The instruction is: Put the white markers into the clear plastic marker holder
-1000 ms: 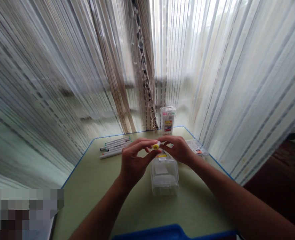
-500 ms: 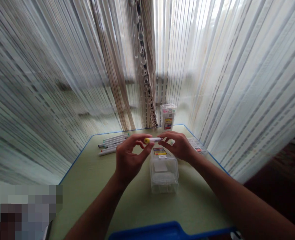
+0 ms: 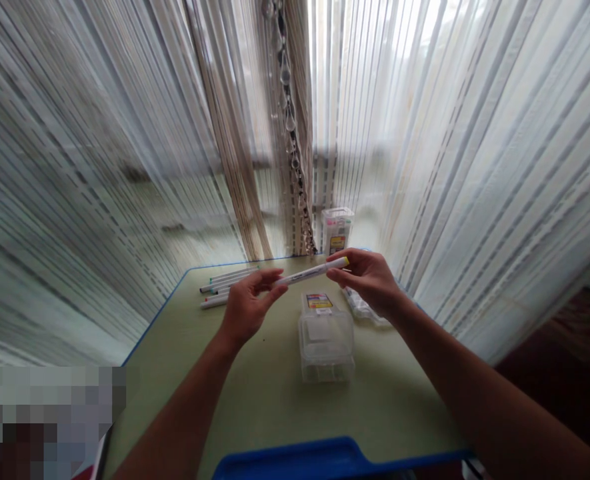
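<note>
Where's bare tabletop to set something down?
Bare green tabletop lies between the clear plastic lidded box, left forearm and blue near rim; also left of that forearm. Crowded: far side, with white cylindrical markers, an upright clear plastic container, a flat clear plastic case, and the left hand and right hand holding a yellow-ended white marker.

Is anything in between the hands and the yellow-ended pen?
No, nothing visible is. The left hand pinches one end of the yellow-ended pen, and the right hand holds it near the other. The clear box sits on the table, not between them.
</note>
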A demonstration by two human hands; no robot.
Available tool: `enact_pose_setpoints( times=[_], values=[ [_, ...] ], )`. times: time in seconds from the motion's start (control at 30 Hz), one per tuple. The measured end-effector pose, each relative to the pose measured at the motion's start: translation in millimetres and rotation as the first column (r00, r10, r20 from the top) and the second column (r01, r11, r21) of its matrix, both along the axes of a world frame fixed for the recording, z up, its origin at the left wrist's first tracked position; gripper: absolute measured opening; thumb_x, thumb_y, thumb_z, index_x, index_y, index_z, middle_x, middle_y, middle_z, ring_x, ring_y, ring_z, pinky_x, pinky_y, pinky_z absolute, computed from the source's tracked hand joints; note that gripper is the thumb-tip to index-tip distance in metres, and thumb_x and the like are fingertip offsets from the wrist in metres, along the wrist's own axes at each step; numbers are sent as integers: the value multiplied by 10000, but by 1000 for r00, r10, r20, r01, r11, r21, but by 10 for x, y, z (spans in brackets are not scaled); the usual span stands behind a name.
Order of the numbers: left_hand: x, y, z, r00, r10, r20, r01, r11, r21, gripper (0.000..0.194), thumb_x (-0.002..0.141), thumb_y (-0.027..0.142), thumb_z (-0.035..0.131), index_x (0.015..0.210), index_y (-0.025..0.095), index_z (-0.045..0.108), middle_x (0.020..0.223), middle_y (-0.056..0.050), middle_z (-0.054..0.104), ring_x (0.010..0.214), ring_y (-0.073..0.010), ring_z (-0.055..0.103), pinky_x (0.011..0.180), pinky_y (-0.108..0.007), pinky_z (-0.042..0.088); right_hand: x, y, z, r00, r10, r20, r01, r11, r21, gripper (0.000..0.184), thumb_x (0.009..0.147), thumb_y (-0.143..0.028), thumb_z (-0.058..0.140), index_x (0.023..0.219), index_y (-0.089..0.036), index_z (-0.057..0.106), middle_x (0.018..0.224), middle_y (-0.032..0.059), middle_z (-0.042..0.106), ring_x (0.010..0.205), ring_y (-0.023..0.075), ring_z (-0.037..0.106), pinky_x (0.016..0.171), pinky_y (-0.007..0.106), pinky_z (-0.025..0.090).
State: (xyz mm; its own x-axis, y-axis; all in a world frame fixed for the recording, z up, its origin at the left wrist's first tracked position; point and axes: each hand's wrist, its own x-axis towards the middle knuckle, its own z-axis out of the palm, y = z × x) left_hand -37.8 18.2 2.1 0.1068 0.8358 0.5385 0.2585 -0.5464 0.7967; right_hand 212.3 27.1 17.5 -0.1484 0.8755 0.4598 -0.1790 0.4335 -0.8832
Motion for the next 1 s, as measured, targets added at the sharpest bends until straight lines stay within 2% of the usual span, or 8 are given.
enact_pose_setpoints(
  times=[0.07,0.17,0.27,0.33,0.53,0.73,0.87,1.0],
  values=[
    [13,-6,-34,985,22,-169,5,987,161,281,832,287,808,1089,177,777,934,-59,797,827,-181,746,834,-314,589,-36,-63,47,999,31,-40,-31,1000,5,286,653,-303,939,875,-192,796,729,-1,730,600,104,642,567,237,555],
    [54,-34,-70,934,88,-346,49,928,370,202,889,185,740,1089,173,760,944,-55,788,881,-184,742,849,-299,573,-105,-171,95,996,88,-26,-86,994,64,261,686,-256,920,920,-209,815,788,12,748,678,122,681,635,262,585],
    [98,-64,-90,907,156,-392,50,882,468,179,915,142,698,1091,157,726,993,-68,780,930,-183,741,859,-282,571,-170,-277,133,992,110,60,-120,971,205,253,744,-203,879,989,-219,820,797,14,725,676,112,645,598,244,543],
    [120,-78,-95,903,194,-384,33,859,511,163,924,148,686,1085,153,708,1008,-74,778,946,-183,741,871,-280,572,-198,-334,159,988,81,129,-118,943,312,250,781,-174,850,1024,-221,816,780,6,694,662,104,610,582,241,510],
    [179,-117,-82,897,238,-371,2,840,543,190,955,138,617,1138,147,668,1087,-103,755,1038,-201,719,946,-311,560,-251,-460,249,968,-117,222,-15,856,516,189,785,-177,857,960,-168,786,730,-4,664,642,106,579,580,246,474],
    [219,-173,-94,900,177,-399,59,857,513,173,977,204,586,1118,150,670,1067,-113,731,1032,-225,703,937,-331,562,-389,-616,248,916,-341,209,148,774,615,222,740,-175,892,826,-178,688,646,-55,646,538,67,534,526,194,456],
    [207,-191,-114,915,186,-358,28,856,517,189,967,178,615,1151,161,655,1083,-97,746,1040,-201,718,939,-296,561,-435,-686,205,884,-415,213,181,725,664,246,761,-211,882,789,-196,639,622,-70,599,521,63,509,519,193,446],
    [191,-173,-126,925,200,-324,14,832,555,198,969,146,611,1159,184,650,1132,-85,755,1078,-184,720,967,-292,559,-417,-695,190,877,-418,236,137,690,711,223,809,-250,846,793,-202,629,639,-48,602,526,82,519,517,219,449]
  ],
)
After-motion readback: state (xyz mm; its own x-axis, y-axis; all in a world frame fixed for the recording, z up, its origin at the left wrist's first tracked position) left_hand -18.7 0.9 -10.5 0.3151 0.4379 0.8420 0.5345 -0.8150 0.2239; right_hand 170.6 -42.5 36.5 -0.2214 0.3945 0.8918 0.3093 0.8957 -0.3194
